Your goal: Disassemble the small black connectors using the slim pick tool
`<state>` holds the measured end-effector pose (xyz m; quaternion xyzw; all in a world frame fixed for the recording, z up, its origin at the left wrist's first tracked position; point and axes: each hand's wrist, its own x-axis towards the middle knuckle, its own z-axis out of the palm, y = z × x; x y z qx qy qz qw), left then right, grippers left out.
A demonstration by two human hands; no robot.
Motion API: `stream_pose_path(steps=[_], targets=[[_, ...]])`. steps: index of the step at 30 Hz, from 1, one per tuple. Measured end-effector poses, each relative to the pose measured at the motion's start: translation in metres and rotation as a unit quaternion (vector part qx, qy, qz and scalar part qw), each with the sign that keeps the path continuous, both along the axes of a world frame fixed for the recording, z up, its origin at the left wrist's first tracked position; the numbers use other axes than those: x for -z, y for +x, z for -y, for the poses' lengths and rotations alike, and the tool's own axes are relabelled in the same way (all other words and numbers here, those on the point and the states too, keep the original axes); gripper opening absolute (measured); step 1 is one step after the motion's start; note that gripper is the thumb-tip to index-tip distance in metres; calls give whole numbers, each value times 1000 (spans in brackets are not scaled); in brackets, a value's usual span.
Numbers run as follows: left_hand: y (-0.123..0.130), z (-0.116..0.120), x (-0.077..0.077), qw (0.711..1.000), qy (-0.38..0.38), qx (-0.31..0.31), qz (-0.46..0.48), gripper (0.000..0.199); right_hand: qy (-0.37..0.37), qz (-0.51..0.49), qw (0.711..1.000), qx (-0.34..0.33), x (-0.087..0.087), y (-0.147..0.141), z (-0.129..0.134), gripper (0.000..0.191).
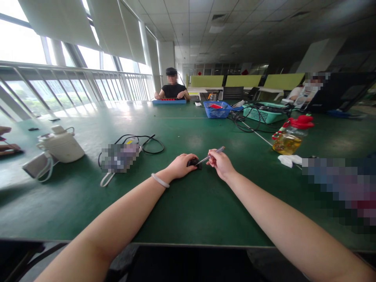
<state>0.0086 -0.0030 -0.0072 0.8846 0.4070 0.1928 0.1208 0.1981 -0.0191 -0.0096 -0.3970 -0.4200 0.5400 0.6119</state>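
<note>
My left hand (pixel 181 166), with a pale bangle (pixel 160 180) at its wrist, rests on the green table. Its fingers are closed round a small black object (pixel 193 162) whose kind I cannot make out. In my right hand (pixel 221 164) is a slim pen-like tool (pixel 216 152), greyish with a thin silvery shaft. The fingers pinch it near its middle. It slants down to the left, and its tip meets or nearly meets the black object. Part of that object is hidden behind my left fingers.
A blurred-out item (pixel 120 157) and a black cable (pixel 158 145) lie left of my hands, beyond them a cream jug (pixel 60 147). A red-lidded bottle (pixel 289 139) stands right. Blue (pixel 216 111) and teal baskets (pixel 263 114) are farther back. A person (pixel 172 92) sits at the far end.
</note>
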Motion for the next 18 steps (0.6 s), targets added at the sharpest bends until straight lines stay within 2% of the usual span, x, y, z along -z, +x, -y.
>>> stream_pose_path(steps=[11,18], targets=[[0,3,0,999,-14,-16,27,48,42,-22,998,43,1,2,-3,19],[0,1,2,999,-16,-13,25,62,51,-12,992,111,1,6,-6,17]])
